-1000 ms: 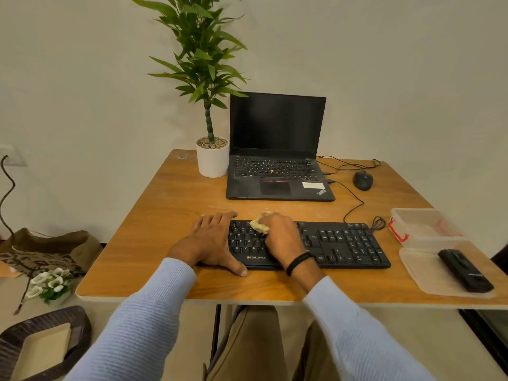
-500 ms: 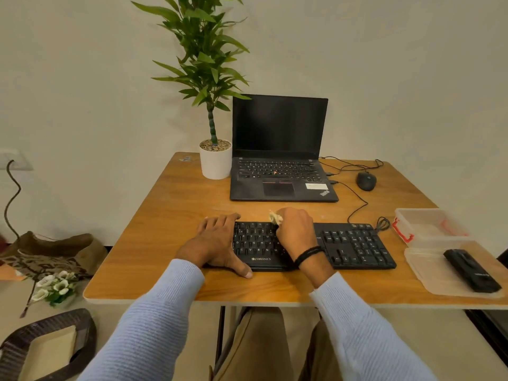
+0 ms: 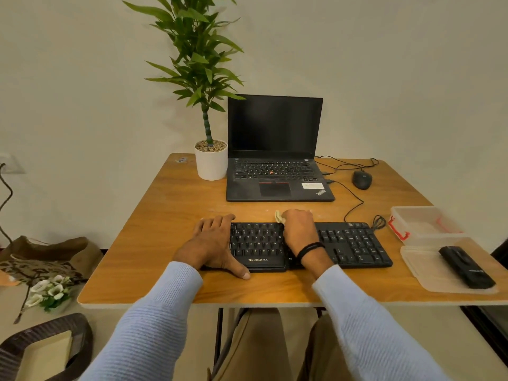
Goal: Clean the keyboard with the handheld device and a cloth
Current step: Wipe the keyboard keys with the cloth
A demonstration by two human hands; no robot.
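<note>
**Keyboard** (image 3: pixel 354 243): black, wired, marked "ZEBRONICS" on its front lip. It lies parallel to the near edge of the surface (image 3: pixel 165 215).

**Left hand** (image 3: pixel 213 244): flat with fingers straight, it rests on the keyboard's left end, and the thumb lies on the wood.

**Right hand** (image 3: pixel 299 232): fingers curl round a pale cloth (image 3: pixel 279 216) at the keyboard's far edge. A second ago the hand and cloth sat lower and further left on the letter keys. The left hand has not shifted.

**Handheld device** (image 3: pixel 466 266): black, its writing too small to read. It lies on a translucent lid (image 3: pixel 428 273) by the near right corner.

**Laptop** (image 3: pixel 275 177): at the far edge, "ThinkPad" on the palm rest, screen dark.

**Room:** a band of bare wood runs between the keyboard and the laptop, and a narrow strip lies along the near edge.
</note>
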